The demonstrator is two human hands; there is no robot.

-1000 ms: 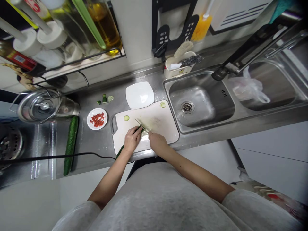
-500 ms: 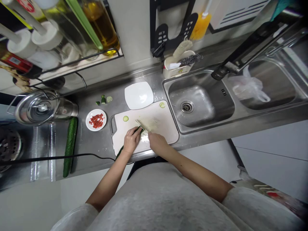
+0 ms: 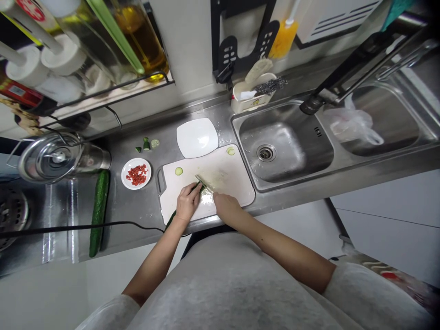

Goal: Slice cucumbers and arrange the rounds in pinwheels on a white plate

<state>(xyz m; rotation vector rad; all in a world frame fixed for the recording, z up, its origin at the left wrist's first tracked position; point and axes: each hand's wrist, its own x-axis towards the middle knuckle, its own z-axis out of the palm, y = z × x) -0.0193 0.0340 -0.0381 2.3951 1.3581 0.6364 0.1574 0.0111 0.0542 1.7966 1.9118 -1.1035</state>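
Note:
On the white cutting board (image 3: 223,160), my left hand (image 3: 187,201) is closed over a green cucumber (image 3: 171,219), whose middle it hides. One end of the cucumber shows past the fingertips, the other sticks out below the wrist. My right hand (image 3: 227,208) grips a knife (image 3: 205,184), its blade lying slantwise against the cucumber's end beside my left fingertips. The handle is hidden in the fist. One pale cucumber slice (image 3: 178,171) rests near the board's left end, and thin slices (image 3: 230,151) lie at its far right corner.
Behind the board stands a white square plate (image 3: 197,137). Left of it are a small plate (image 3: 136,187) of chopped red pieces, cucumber scraps (image 3: 146,144) and a whole cucumber (image 3: 99,213). A black cord (image 3: 113,223) crosses the counter. The sink (image 3: 287,151) adjoins on the right.
My right hand and the knife have shifted very slightly right and down relative to the board. My left hand keeps its place on the cucumber. The whole view has moved a little.

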